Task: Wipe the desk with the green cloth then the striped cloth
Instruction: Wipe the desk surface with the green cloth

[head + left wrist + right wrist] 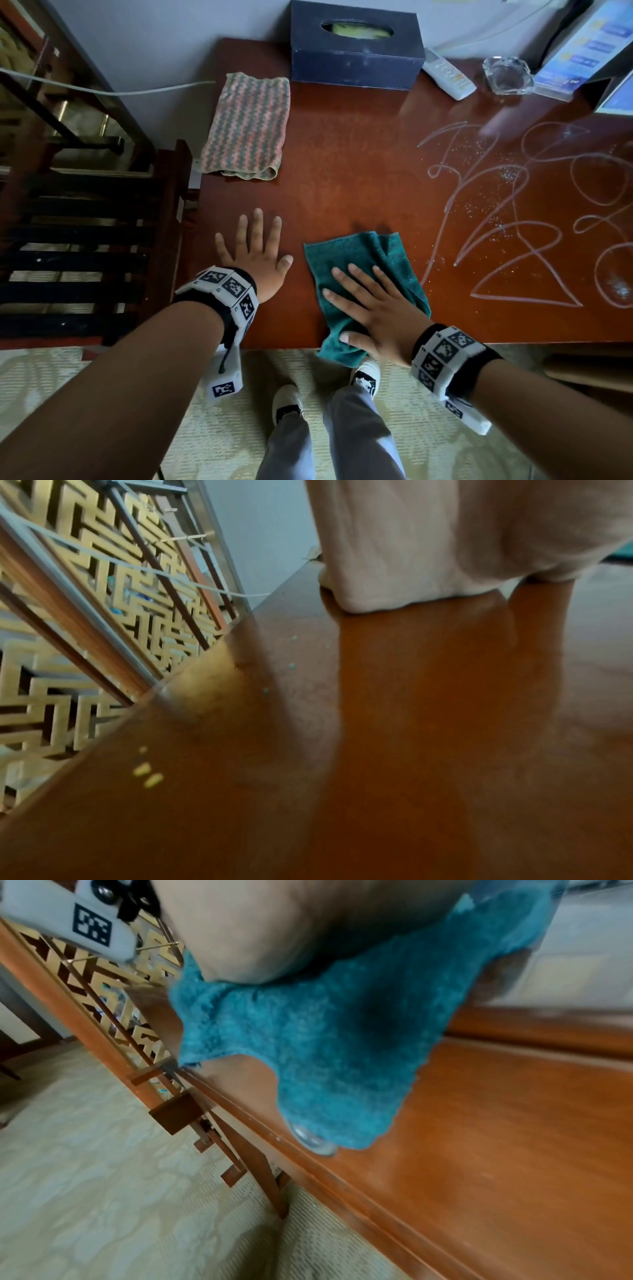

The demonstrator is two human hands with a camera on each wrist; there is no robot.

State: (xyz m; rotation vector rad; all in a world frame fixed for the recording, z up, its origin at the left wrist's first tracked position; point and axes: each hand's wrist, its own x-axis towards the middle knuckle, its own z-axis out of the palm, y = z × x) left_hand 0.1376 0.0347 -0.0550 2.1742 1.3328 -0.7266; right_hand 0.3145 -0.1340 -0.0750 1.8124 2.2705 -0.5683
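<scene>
Head view, far left: a dark wooden slatted rack (85, 246) stands beside the worktop (342, 164), with a white cable (102, 89) running across above it.
Striped cloth: the pink-and-grey striped cloth (247, 126) lies flat at the back left of the worktop, well apart from both hands.
Left hand: the left hand (257, 257) rests palm down on the bare wood near the front edge, fingers (257, 226) straight and spread, holding nothing.
Left wrist view: the palm (445, 539) presses on the reddish wood (411, 723), with a gold lattice screen (85, 615) beyond the worktop's side edge.
Tissue box: a dark blue tissue box (354, 46) sits at the back, just right of the striped cloth.
Green cloth: the green cloth (373, 253) lies rumpled at the front edge, its near corner hanging over it.
Right hand: the right hand (373, 308) lies flat on top of the green cloth, fingers extended and pressing it down, not curled round it.
Right wrist view: the cloth (342, 1042) droops past the worktop edge (377, 1191) under the hand (257, 934).
Right side: white scribbled lines (513, 212) and specks mark the wood.
Back right: a white remote (447, 73), a glass ashtray (508, 75) and a blue printed card (582, 51) stand there.
</scene>
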